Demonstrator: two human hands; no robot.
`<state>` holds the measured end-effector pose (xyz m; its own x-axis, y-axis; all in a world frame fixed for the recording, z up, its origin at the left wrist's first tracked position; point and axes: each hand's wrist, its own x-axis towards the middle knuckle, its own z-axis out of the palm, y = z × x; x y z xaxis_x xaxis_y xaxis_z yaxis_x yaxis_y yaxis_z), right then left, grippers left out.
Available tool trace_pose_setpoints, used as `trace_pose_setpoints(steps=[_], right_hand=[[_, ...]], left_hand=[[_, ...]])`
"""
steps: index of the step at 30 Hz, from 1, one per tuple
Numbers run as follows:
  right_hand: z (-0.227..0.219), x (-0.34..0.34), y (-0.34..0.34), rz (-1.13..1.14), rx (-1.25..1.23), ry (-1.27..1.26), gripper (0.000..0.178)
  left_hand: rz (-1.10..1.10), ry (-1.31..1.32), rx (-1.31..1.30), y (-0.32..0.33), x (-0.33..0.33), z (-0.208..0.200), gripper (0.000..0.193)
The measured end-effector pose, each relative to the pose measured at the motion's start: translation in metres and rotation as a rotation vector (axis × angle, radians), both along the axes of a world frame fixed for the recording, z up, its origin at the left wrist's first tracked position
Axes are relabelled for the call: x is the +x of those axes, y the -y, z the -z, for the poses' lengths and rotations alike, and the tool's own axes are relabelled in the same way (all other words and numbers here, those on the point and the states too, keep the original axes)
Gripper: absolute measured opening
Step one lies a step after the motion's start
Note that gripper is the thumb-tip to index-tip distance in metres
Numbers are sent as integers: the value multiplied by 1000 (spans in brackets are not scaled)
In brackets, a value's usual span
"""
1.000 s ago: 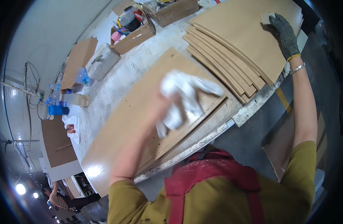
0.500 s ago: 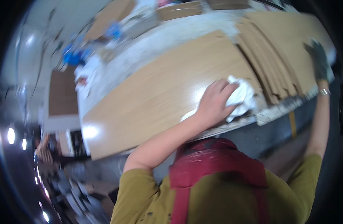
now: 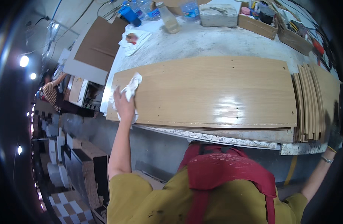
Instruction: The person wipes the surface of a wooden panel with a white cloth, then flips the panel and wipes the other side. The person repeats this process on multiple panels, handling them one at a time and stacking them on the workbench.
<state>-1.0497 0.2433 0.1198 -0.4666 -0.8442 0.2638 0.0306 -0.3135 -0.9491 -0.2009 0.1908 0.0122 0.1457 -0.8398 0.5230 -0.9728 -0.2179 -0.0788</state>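
White bench [image 3: 175, 46] carried a long wood-look panel [image 3: 201, 89] across its near side, with a stack of panels [image 3: 309, 100] just right of it and an open box [image 3: 255, 30] of jars at far right. Bunched white cloth [image 3: 132, 87] lay on the panel's left end, gripped by the bare left hand [image 3: 123, 103]. Gloved right hand [image 3: 334, 136] was in shadow at the stack's near right; couldn't tell if clenched or released.

We see a light tan panel [image 3: 201, 93] streaked with wood grain, a white cloth [image 3: 131, 88], a dark glove [image 3: 334, 138] edged in yellow, a crimson apron [image 3: 225, 173] over an olive-yellow shirt [image 3: 156, 198], a whitish tabletop [image 3: 179, 46] smudged grey.
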Motion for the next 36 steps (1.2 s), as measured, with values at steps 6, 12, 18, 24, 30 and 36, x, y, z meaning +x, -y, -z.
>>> trace_pose_setpoints(steps=[6, 12, 18, 24, 30, 36], right_hand=[[79, 211, 84, -445, -64, 351, 39], [160, 230, 89, -274, 192, 1, 36], [167, 254, 82, -276, 92, 659, 41], [173, 250, 79, -110, 54, 699, 36], [145, 323, 108, -293, 104, 646, 6], [111, 390, 128, -391, 282, 1064, 18]], left_hand=[[1070, -794, 467, 38, -258, 65, 56], [868, -623, 324, 57, -159, 56, 68], [-134, -479, 40, 64, 194, 47, 50], [-173, -622, -171, 31, 233, -31, 37], [365, -1138, 146, 13, 21, -28, 38], [804, -482, 309, 27, -92, 16, 47]])
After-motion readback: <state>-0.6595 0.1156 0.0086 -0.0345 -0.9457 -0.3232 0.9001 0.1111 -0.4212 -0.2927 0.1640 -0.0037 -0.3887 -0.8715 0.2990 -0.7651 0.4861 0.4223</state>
